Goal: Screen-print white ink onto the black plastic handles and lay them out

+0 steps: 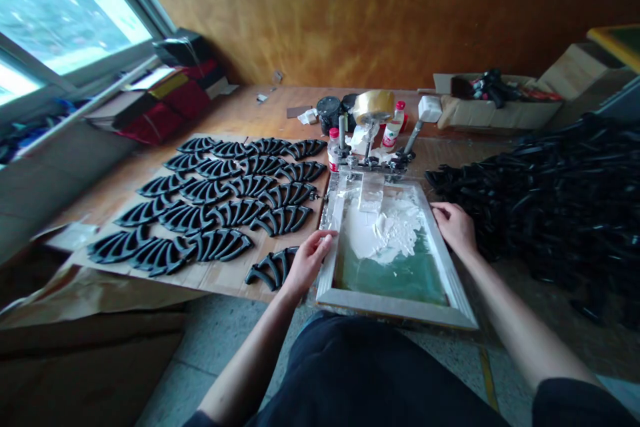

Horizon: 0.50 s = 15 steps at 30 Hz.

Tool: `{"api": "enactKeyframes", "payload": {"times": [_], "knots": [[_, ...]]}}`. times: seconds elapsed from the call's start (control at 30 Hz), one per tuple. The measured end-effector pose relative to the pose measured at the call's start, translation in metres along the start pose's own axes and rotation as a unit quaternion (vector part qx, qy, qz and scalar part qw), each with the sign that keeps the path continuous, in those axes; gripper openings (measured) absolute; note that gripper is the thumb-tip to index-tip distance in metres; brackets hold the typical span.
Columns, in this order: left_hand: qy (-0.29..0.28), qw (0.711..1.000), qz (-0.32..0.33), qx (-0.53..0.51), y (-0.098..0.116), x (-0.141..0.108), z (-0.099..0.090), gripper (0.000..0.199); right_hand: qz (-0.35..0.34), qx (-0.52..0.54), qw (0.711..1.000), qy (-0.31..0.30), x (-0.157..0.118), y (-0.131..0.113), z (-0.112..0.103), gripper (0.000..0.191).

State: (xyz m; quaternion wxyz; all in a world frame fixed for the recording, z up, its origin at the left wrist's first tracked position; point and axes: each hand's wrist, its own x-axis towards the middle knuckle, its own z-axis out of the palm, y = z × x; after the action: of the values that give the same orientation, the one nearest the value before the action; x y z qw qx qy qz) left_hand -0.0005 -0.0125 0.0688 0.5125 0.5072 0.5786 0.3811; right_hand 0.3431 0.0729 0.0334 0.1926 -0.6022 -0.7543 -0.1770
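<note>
My left hand (311, 259) is at the left side of a metal-framed screen (395, 310), its fingers closed around the frame's edge. Across from it, my right hand (454, 227) has its fingers pressed together at the right edge of the same frame. White paste (385, 230) lies on the green mesh in the upper half of the frame. A metal clamp (373, 163) stands at the frame's far end, with a small block (371, 193) over the paste. One black ribbed part (273, 269) lies just left of my left hand.
Rows of black ribbed parts (200, 217) cover cardboard on the left. A large heap of black parts (555, 213) is on the right. Behind the clamp are bottles (393, 128), a tape roll (374, 105) and a black jar (329, 113). An open carton (490, 113) stands back right.
</note>
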Motion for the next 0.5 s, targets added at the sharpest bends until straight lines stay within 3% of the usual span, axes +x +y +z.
{"api": "enactKeyframes", "payload": {"times": [0.07, 0.17, 0.27, 0.37, 0.5], "knots": [[-0.004, 0.999, -0.032, 0.034, -0.031, 0.002, 0.005, 0.053, 0.032, 0.105, 0.994, 0.013, 0.02, -0.013, -0.002, 0.037], [0.026, 0.993, -0.041, 0.107, -0.062, 0.012, 0.013, 0.057, -0.021, 0.204, 0.979, -0.016, 0.049, -0.059, -0.004, 0.061], [0.025, 0.986, -0.034, 0.159, -0.076, 0.021, 0.016, 0.055, -0.063, 0.204, 0.968, -0.133, 0.059, -0.099, -0.001, 0.036], [0.018, 0.983, -0.032, 0.177, -0.079, 0.025, 0.015, 0.055, -0.09, 0.187, 0.956, -0.21, 0.04, -0.114, 0.0, 0.01], [0.021, 0.982, -0.039, 0.186, -0.08, 0.024, 0.015, 0.054, -0.229, 0.222, 0.924, -0.212, -0.006, -0.104, -0.01, 0.026]]}}
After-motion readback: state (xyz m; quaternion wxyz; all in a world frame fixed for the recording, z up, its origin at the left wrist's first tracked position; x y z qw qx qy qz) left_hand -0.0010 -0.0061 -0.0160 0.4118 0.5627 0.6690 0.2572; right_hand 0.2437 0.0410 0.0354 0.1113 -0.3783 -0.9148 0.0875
